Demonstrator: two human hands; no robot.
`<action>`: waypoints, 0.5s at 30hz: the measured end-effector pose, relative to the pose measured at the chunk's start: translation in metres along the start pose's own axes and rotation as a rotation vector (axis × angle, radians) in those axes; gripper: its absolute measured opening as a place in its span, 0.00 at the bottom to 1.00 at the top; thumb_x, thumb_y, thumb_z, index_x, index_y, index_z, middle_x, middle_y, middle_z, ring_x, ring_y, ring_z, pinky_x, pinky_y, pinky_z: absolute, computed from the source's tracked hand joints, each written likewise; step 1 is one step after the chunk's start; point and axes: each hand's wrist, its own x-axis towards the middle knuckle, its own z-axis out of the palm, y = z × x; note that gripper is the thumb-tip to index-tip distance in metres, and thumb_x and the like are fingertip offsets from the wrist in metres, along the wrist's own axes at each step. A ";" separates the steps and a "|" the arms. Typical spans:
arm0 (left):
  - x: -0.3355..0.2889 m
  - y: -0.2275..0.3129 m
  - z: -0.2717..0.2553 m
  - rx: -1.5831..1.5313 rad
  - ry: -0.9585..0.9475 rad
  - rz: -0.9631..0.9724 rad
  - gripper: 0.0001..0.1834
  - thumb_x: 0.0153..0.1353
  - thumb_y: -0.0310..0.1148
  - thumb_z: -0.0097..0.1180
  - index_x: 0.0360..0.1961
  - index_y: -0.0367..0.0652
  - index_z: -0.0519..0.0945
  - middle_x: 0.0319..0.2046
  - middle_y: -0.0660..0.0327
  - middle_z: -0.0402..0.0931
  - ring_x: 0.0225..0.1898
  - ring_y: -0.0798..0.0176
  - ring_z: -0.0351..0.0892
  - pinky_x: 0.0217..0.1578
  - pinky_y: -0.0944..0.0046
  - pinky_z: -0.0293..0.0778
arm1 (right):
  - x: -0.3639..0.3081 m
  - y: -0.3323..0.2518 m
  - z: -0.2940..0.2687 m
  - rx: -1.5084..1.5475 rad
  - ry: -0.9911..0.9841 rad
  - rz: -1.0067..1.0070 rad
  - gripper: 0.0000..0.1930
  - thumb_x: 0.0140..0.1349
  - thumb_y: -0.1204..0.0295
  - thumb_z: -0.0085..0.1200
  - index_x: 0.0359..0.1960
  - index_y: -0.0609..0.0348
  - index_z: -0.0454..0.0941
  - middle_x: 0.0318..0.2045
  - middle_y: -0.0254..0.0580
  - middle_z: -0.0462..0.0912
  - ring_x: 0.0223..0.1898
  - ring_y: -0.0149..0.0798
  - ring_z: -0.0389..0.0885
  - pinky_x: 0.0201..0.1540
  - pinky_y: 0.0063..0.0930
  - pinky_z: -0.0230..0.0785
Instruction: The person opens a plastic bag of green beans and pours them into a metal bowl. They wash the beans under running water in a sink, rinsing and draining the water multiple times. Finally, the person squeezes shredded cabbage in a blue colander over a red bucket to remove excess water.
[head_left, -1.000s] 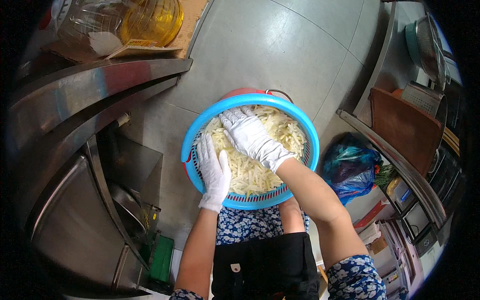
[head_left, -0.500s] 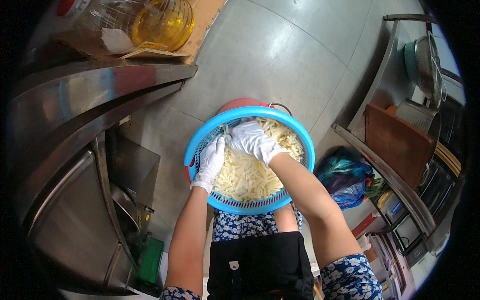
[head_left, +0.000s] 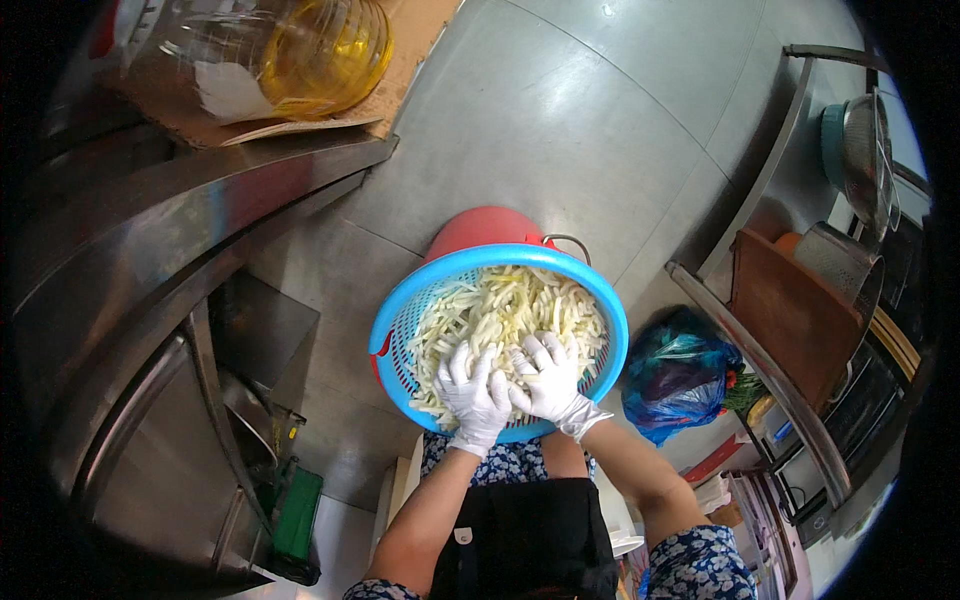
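Observation:
A blue plastic colander (head_left: 380, 335) with perforated walls sits on a red bucket (head_left: 485, 228) in front of my lap. Pale, cut vegetable strips (head_left: 500, 305) fill it; their exact kind I cannot tell. Both hands wear thin white gloves and rest side by side at the near part of the heap. My left hand (head_left: 474, 398) lies palm down on the strips, its fingers spread. Close to its thumb, my right hand (head_left: 550, 385) curls its fingers over some strips, which poke out between thumb and fingers. The fingertips are partly buried.
At left stands a steel counter (head_left: 250, 170) bearing a large clear jug (head_left: 330, 60) of yellow oil. A blue plastic bag (head_left: 685, 375) lies right of the colander. Farther right, a steel rack (head_left: 765, 385) holds a brown board (head_left: 790, 310) and strainers (head_left: 865, 165). Grey tiles (head_left: 540, 110) cover the floor.
Both hands have moved from the colander's far left part to its near side, and now lie next to each other. The strips look heaped and turned over toward the far side.

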 end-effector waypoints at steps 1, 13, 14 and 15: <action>0.003 -0.003 0.008 -0.025 -0.003 -0.025 0.19 0.57 0.41 0.45 0.44 0.45 0.80 0.51 0.51 0.67 0.50 0.46 0.64 0.52 0.47 0.59 | 0.002 0.004 0.008 -0.010 0.017 -0.010 0.22 0.45 0.53 0.55 0.40 0.49 0.77 0.45 0.42 0.74 0.49 0.48 0.69 0.48 0.56 0.55; 0.020 -0.031 0.032 0.022 0.018 0.017 0.19 0.57 0.39 0.43 0.43 0.40 0.77 0.47 0.48 0.68 0.46 0.45 0.66 0.48 0.48 0.61 | 0.018 0.011 0.024 -0.020 0.025 -0.013 0.19 0.42 0.56 0.55 0.38 0.47 0.77 0.42 0.38 0.74 0.45 0.42 0.70 0.42 0.53 0.58; 0.021 -0.032 0.033 0.020 0.023 0.017 0.19 0.57 0.40 0.43 0.42 0.41 0.78 0.46 0.49 0.68 0.45 0.45 0.66 0.47 0.47 0.61 | 0.019 0.011 0.025 -0.025 0.025 -0.012 0.19 0.42 0.56 0.55 0.37 0.47 0.77 0.42 0.38 0.74 0.45 0.42 0.70 0.42 0.54 0.58; 0.023 -0.033 0.033 0.017 0.019 0.014 0.18 0.57 0.40 0.43 0.42 0.42 0.78 0.46 0.50 0.68 0.44 0.46 0.66 0.46 0.47 0.61 | 0.020 0.012 0.026 -0.025 0.013 -0.004 0.19 0.42 0.56 0.55 0.37 0.47 0.77 0.42 0.38 0.74 0.45 0.42 0.70 0.43 0.54 0.58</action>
